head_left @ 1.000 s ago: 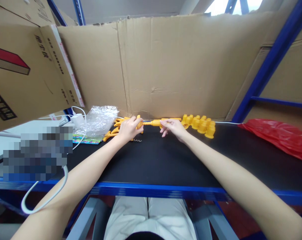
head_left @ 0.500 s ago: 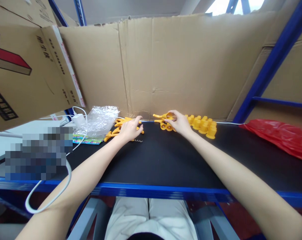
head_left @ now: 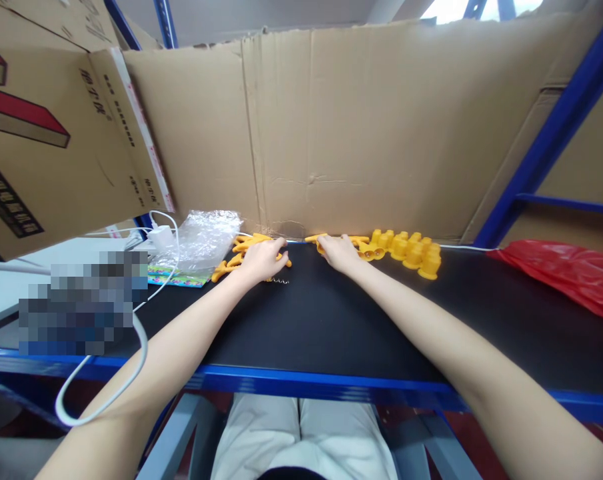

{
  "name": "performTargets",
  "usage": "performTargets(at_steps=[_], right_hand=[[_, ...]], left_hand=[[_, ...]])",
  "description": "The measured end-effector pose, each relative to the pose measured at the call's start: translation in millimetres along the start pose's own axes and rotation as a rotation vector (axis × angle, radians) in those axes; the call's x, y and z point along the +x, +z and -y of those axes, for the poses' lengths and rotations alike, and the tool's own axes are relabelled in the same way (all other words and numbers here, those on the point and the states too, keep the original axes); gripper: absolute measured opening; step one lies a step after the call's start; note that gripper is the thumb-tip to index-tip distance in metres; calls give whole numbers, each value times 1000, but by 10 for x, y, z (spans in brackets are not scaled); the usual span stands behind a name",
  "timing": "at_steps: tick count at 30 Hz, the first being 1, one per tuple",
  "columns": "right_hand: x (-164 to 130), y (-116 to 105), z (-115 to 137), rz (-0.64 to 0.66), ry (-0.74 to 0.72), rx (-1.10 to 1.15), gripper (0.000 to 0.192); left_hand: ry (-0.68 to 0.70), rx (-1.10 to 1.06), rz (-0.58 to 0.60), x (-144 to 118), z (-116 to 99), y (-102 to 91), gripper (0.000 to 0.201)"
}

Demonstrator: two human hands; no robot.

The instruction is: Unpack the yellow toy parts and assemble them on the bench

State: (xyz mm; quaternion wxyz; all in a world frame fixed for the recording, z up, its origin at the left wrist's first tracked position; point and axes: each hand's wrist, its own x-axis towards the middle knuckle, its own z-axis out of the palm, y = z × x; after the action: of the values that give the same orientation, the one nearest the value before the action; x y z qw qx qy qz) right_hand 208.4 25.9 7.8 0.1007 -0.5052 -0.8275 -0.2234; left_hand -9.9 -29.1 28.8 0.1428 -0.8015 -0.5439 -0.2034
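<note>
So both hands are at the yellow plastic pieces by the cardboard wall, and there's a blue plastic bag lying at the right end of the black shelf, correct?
Not quite. The plastic bag at the right end of the black shelf is red, not blue, as the head view shows. The rest holds: the left hand and right hand are at the yellow plastic pieces by the cardboard wall.

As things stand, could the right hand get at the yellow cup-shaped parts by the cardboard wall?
Probably yes: the right hand lies just left of the yellow cup-shaped parts, with only small yellow pieces between.

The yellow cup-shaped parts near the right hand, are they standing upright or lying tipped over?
Mostly upright: the yellow cup-shaped parts stand clustered on the black table, wider flanges down. Those nearest the right hand are too small to tell.
</note>
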Motion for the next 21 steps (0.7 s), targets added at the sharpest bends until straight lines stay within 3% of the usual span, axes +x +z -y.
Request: performTargets(at_steps=[7, 11, 17, 21], right_hand=[[-50, -13, -53, 58, 64, 78, 30], [-89, -149, -161, 40, 103, 138, 35], [-294, -493, -526, -132, 275, 291, 37], [-501, -507, -794, -250, 426, 359, 35]], left_hand=[[58, 61, 132, 20, 40, -75, 25], [126, 138, 236, 11, 78, -196, 25], [78, 78, 429, -13, 96, -341, 14], [77, 19, 580, -27, 75, -336, 8]])
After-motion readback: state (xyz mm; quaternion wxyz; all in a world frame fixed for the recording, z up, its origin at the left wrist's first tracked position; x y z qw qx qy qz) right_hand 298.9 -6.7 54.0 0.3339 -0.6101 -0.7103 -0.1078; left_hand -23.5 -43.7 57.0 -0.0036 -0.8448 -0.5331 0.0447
